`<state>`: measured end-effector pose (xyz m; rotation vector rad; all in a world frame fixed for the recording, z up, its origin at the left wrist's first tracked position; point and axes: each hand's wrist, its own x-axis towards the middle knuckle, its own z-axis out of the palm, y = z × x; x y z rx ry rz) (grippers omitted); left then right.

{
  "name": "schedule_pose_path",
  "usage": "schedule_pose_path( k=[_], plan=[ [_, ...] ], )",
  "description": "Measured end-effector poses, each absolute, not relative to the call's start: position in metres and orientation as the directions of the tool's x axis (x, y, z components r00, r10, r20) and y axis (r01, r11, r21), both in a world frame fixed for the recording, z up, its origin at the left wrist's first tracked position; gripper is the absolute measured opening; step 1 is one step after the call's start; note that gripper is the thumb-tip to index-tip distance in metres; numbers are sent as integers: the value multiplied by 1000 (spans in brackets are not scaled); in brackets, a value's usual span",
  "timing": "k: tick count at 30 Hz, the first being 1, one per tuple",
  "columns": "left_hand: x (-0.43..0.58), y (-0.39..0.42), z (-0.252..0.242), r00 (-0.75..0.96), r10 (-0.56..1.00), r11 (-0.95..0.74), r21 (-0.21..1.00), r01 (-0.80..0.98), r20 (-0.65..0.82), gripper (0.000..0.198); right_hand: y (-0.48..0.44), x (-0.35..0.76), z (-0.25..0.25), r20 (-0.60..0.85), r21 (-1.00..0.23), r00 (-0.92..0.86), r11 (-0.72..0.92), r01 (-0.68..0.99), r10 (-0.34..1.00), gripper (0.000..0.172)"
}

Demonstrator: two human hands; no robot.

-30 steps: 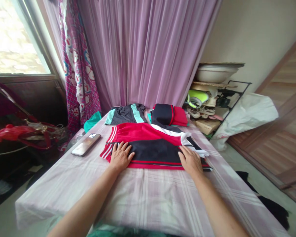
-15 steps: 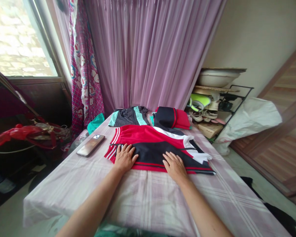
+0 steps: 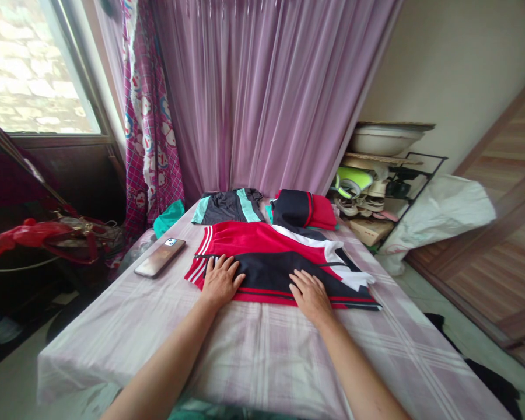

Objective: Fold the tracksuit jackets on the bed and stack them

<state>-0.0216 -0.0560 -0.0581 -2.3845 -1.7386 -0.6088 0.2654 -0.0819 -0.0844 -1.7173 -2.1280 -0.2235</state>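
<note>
A red, black and white jacket (image 3: pixel 266 262) lies spread sideways across the table, its striped hem to the left and one black sleeve stretched away at the back. My left hand (image 3: pixel 220 281) rests flat on the black panel near the striped hem, fingers spread. Further right, my right hand (image 3: pixel 311 291) lies open on the same panel, close to the jacket's near edge. Neither hand grasps the cloth. Parts of the jacket under both palms are hidden.
A phone (image 3: pixel 160 259) lies left of the jacket on the checked tablecloth (image 3: pixel 262 356). Behind are dark-and-mint folded clothes (image 3: pixel 227 208) and a red-and-black folded garment (image 3: pixel 308 209). A shoe rack (image 3: pixel 376 192) and a white sack (image 3: pixel 446 216) stand right of the table.
Both hands keep their places on the jacket, and the clothes lie as before. Only the camera view has shifted slightly.
</note>
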Motion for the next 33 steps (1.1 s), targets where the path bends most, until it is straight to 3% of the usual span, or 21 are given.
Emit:
schedule_pose_path(
  k=[33],
  plan=[
    [-24,-54,-62,256,871,-344,150,927,418,43,-81,270,-90,447,-143,-187,277,950,875,38]
  ],
)
